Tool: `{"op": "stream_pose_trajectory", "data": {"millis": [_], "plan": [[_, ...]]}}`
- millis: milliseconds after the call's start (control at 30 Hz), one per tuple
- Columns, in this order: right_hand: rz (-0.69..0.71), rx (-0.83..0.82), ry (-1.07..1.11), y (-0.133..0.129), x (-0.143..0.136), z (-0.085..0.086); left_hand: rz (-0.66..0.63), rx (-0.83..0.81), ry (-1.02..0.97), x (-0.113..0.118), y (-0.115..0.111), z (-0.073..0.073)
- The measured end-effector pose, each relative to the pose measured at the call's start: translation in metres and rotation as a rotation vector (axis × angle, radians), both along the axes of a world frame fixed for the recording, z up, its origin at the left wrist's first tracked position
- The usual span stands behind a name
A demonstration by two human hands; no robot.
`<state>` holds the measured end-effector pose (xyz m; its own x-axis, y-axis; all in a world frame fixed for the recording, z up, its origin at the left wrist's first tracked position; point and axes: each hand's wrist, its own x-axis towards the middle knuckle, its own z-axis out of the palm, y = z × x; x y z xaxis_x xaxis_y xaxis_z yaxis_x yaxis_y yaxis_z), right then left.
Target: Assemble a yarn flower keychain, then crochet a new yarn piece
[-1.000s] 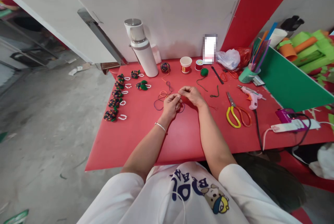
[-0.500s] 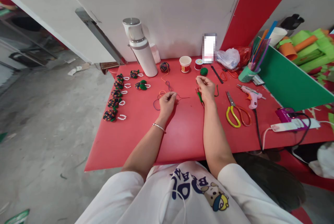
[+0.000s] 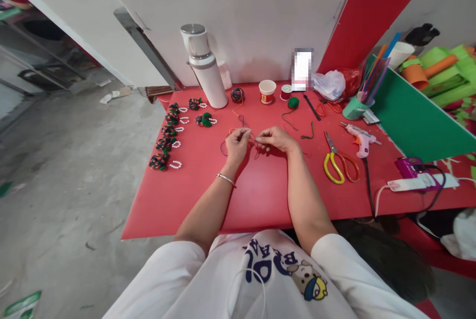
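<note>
My left hand is pinched closed on a thin multicoloured yarn above the red table. The strand runs back to a dark multicoloured yarn ball. My right hand has its fingertips beside the left ones, closed on the same yarn, where small loops show between the hands. The slim green-handled tool seen earlier under the right hand cannot be made out now. A green yarn ball with a trailing strand lies beyond the right hand, and a short green yarn piece lies to its right.
Several yarn flowers with white bead loops line the left edge. A thermos, paper cup and thread spool stand behind. Scissors, a pink glue gun and a power strip are at right.
My right hand has come down and left to meet my left hand at the yarn. The green-handled tool is no longer visible. The left hand has stayed nearly in place.
</note>
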<state>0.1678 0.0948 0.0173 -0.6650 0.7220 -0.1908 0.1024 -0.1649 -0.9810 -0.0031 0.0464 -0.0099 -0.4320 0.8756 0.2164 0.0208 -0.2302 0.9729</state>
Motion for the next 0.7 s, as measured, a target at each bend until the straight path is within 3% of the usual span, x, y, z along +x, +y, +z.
{"op": "stream_pose_trajectory", "data": {"millis": [67,233,333,400,567,700], "plan": [[-0.042,0.018,0.023,0.001,-0.001,-0.001,0.012,-0.007,-0.011,-0.001,0.001,-0.001],[-0.379,0.031,0.179,0.008,-0.003,-0.004,-0.015,-0.030,-0.073,0.000,0.002,-0.002],[-0.492,0.039,0.257,0.010,-0.001,-0.004,-0.040,-0.064,-0.109,0.002,0.000,0.001],[-0.438,0.045,0.269,0.008,-0.001,-0.003,-0.041,-0.077,-0.100,0.003,-0.002,0.003],[-0.064,-0.055,0.111,-0.001,-0.008,-0.004,-0.005,-0.050,-0.021,0.002,-0.004,0.009],[-0.033,-0.104,0.128,-0.001,-0.011,-0.006,0.037,-0.037,-0.015,0.000,-0.002,0.007]]}}
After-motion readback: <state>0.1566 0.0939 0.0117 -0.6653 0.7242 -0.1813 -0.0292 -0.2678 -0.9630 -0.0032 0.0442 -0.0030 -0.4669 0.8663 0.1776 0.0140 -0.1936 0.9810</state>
